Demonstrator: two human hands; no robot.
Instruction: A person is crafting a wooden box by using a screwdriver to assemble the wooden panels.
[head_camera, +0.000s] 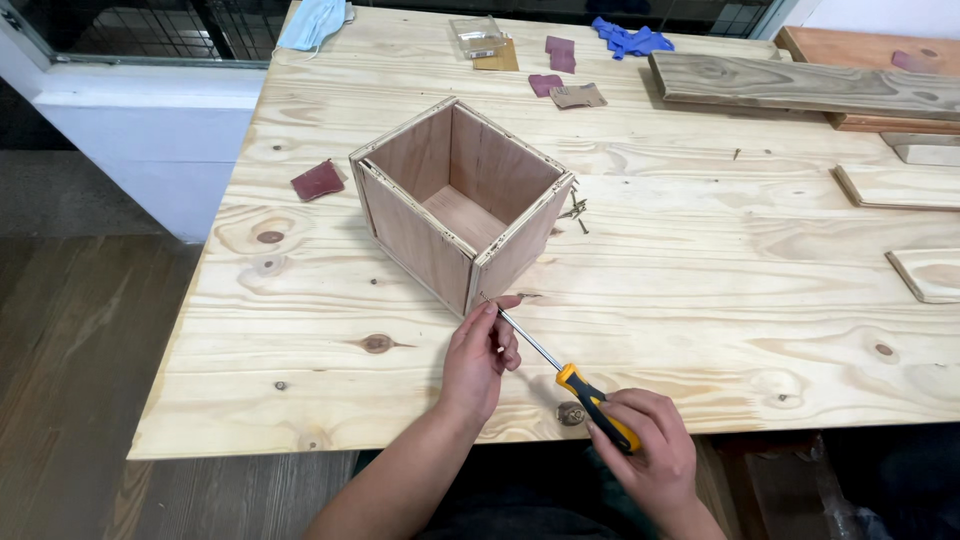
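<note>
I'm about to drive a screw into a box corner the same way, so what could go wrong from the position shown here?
The left hand pinches right at the tip of the screwdriver, against the low corner of the wooden box; a slip could jab those fingers. The right hand holds the handle at a shallow slant, so the tip may skid off. Nothing braces the box, so a push might slide it toward the loose screws.

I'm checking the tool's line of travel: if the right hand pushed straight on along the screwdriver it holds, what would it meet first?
The right hand points its screwdriver at the wooden box; the tip seems already at its near bottom corner, by the left hand fingertips.
</note>
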